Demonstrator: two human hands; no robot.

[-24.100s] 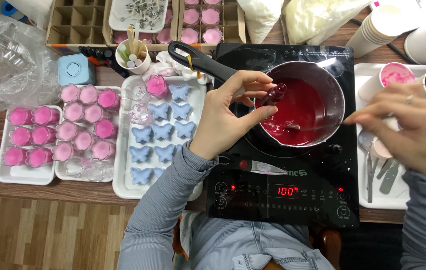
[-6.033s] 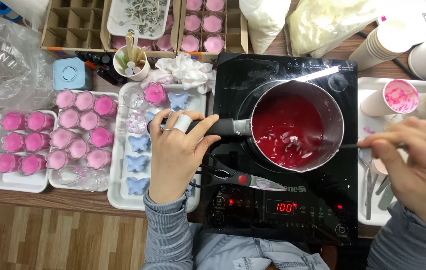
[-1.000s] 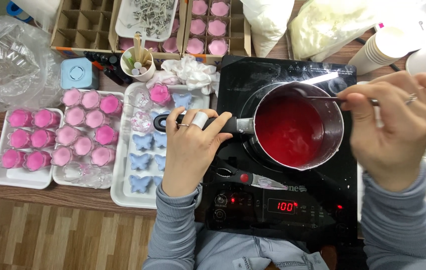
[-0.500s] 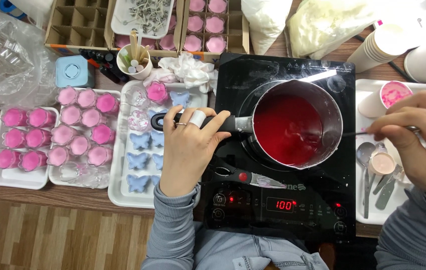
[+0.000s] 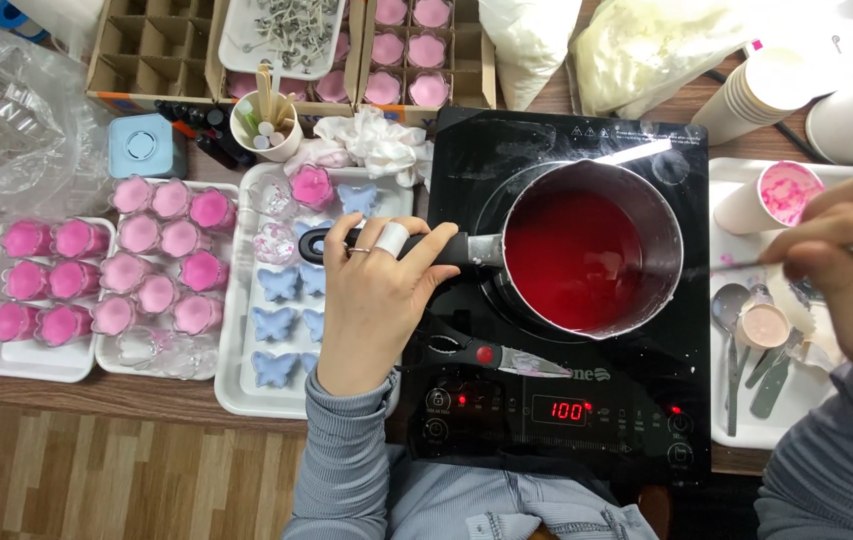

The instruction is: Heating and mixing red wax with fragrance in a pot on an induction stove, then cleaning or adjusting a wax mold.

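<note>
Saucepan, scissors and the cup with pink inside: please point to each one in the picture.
saucepan (image 5: 669,262), head view, on the steel right wall.
scissors (image 5: 532,364), head view, on the bare blade.
cup with pink inside (image 5: 790,192), head view, on the pink inner side.

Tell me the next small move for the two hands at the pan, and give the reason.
Probably lift the saucepan by its handle. The left hand already grips that handle, the red liquid looks fully melted, and the right hand holds its thin tool clear of the pan, over the white tray.
</note>
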